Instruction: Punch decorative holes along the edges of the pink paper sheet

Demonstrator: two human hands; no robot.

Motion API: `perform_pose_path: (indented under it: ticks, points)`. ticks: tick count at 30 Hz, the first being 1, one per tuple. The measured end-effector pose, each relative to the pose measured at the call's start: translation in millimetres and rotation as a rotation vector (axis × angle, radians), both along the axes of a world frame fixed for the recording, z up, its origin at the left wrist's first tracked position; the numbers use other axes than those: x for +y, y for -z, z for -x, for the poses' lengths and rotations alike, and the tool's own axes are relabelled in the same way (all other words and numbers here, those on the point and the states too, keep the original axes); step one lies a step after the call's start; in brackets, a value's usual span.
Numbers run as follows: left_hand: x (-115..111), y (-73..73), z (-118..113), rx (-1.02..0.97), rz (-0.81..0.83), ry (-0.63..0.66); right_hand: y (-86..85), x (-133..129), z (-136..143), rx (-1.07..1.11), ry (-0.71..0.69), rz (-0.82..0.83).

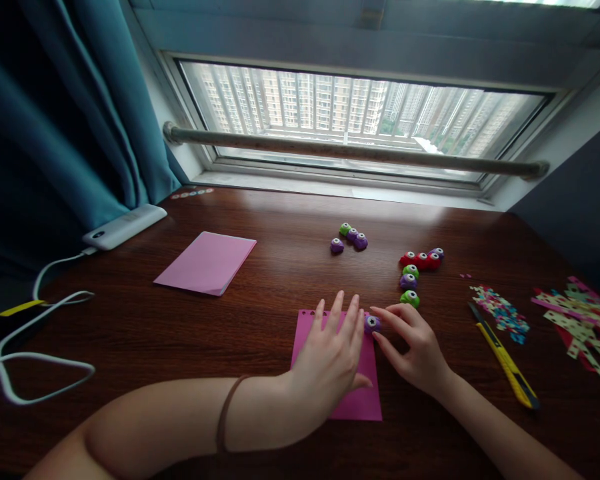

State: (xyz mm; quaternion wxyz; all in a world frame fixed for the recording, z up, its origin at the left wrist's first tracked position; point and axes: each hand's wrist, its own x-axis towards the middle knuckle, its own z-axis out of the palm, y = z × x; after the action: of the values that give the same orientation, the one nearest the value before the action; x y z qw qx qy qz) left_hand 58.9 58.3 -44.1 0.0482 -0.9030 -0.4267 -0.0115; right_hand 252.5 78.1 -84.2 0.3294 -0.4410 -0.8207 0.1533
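A pink sheet (357, 403) lies on the dark wooden table, with small punched holes along its top edge. My left hand (330, 353) rests flat on it, fingers stretched out, covering much of the paper. At the sheet's upper right corner is a purple craft punch (372, 324) with a star on top. The thumb and fingers of my right hand (413, 343) close around its right side. A green punch (410, 299) sits just beyond my right hand, beside a purple one (408, 281).
Other punches (421, 260) stand farther back. A stack of pink paper (207, 263) lies left, near a white power bank (125, 227) with a cable. On the right are a yellow cutter (505, 360), small confetti (503, 312) and punched paper strips (580, 327).
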Motion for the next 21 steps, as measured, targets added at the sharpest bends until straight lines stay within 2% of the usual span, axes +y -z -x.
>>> perform_pose_path:
  ticks: [3, 8, 14, 21]
  points:
    - [11.4, 2.4, 1.0, -0.03, -0.081, 0.088, -2.8, -2.1, 0.2, -0.182, -0.048, -0.12]
    - [21.2, 23.1, -0.3, -0.034, -0.148, 0.189, -6.0, -4.1, 2.2, -0.425, -0.104, -0.216]
    - [26.9, 32.2, -3.4, -0.043, -0.273, 0.325, -9.6, -7.5, 4.3, -0.584, -0.128, -0.188]
    - [33.9, 34.7, -1.2, -0.081, -0.252, 0.416, -11.8, -9.2, 8.4, -0.646, -0.091, -0.116]
